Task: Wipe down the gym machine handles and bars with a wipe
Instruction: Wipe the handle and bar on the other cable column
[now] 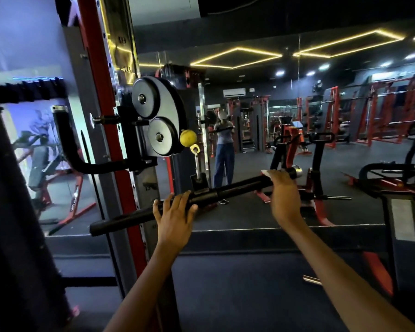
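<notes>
Before the red upright (98, 97) of the cable machine, a black straight bar (235, 188) hangs from a swivel clip (197, 164) under a yellow ball stopper (188, 138), slanting from low at the left to high at the right. The left hand (174, 213) holds the bar just left of its centre bracket, fingers curled over the top and slightly spread, thumb underneath. The right hand (283, 195) grips the bar near its right end, fingers wrapped over it and pressed together; a white wipe (266, 173) peeks out from under the fingertips, trapped against the bar. Beyond this hand the bar's chrome end cap (297, 170) shows. How much of the wipe is tucked under the palm cannot be told.

On the upright, a carriage carries two round pulley covers (156, 116), and a curved black handle (68, 149) sticks out to its left. Numbers 19 and 18 are stamped on the chrome guide beside the red post.

Behind the bar a wall mirror (273, 116) reflects the person holding the same bar, along with red-framed racks (388, 109) and yellow ceiling light strips (237, 57). At the right edge a dark machine with a padded rail (388, 173) stands near the bar's raised end.
</notes>
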A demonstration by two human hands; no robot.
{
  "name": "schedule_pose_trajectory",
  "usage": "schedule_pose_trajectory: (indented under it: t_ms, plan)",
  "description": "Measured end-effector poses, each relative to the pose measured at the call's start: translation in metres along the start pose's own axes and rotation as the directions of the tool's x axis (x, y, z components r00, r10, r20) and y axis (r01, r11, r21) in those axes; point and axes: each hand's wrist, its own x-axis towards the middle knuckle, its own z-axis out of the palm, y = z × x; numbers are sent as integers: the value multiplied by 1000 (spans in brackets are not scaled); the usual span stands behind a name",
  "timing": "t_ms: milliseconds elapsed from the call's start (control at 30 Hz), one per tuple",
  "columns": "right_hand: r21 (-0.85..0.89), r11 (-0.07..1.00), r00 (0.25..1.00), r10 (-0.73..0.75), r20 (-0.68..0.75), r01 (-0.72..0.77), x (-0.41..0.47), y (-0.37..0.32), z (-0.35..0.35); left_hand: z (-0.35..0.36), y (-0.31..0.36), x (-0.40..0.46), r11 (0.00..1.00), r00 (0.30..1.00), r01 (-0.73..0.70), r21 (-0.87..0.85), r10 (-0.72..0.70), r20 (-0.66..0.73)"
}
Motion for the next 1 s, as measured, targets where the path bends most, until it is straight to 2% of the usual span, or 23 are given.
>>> schedule_pose_trajectory:
  t_ms: [33, 100, 200, 267, 333, 433, 500, 533, 600, 633, 700, 733, 767, 833, 867, 900, 933, 967, 1000]
  plan:
    - [62, 998, 999, 24, 29, -25, -2, -20, -1, 0, 0, -1, 1000, 1000, -3, -1, 3, -15]
    - [132, 991, 993, -21, 115, 6, -10, -68, 1, 3, 0, -1, 1000, 999, -2, -8, 2, -43]
    - [138, 961, 948, -261, 180, 238, -26, -126, 24, 4, -1, -1, 1000, 997, -15, -1, 15, -70]
    - [100, 931, 923, -363, 130, 352, -26, -116, 31, 2, -5, -2, 1000, 996, -27, 10, 28, -80]
    - [68, 947, 938, -320, 130, 314, -18, -76, 31, 0, -9, -3, 999, 996, -35, 17, 36, -79]
    - [-31, 996, 992, -83, 93, 86, -5, -2, 22, -1, -10, -4, 999, 995, -33, 27, 35, -91]
    - [8, 999, 998, -39, 44, 38, -8, 4, 20, 0, -10, -5, 999, 994, -31, 34, 35, -106]
    - [37, 998, 998, -46, 37, 45, -13, -19, 22, 0, -9, -5, 999, 992, -31, 35, 35, -118]
    - [233, 965, 989, -140, 52, 124, -35, -79, 28, 2, -8, -5, 999, 990, -22, 25, 25, -141]
    - [216, 957, 972, -218, 85, 196, -49, -102, 32, 3, -8, -5, 1000, 989, -17, 18, 20, -149]
    - [98, 912, 914, -404, 48, 398, -57, -111, 37, 4, -8, -5, 1000, 988, -18, 1, 18, -150]
    - [47, 909, 905, -417, 86, 414, -51, -96, 39, 4, -9, -5, 1000, 989, -23, -9, 22, -147]
    - [55, 918, 916, -395, 70, 392, -43, -82, 33, 4, -11, -5, 999, 989, -30, -18, 27, -145]
    - [-55, 965, 967, -254, 19, 255, -30, -40, 19, 4, -12, -6, 999, 988, -42, -29, 37, -147]
    - [-25, 991, 991, -130, -17, 130, -25, -25, 14, 3, -12, -6, 999, 988, -44, -31, 38, -152]
    - [3, 1000, 993, -26, -112, 26, -20, -20, 10, 3, -10, -6, 999, 987, -41, -34, 35, -157]
    - [75, 996, 990, 65, -124, -56, -17, -23, 12, 3, -8, -6, 999, 987, -37, -35, 31, -160]
    - [155, 978, 986, 151, -73, -138, -17, -38, 13, 3, -7, -7, 999, 987, -33, -35, 27, -160]
    - [206, 972, 994, 113, -8, -109, -19, -59, 15, 4, -5, -7, 999, 987, -30, -35, 24, -159]
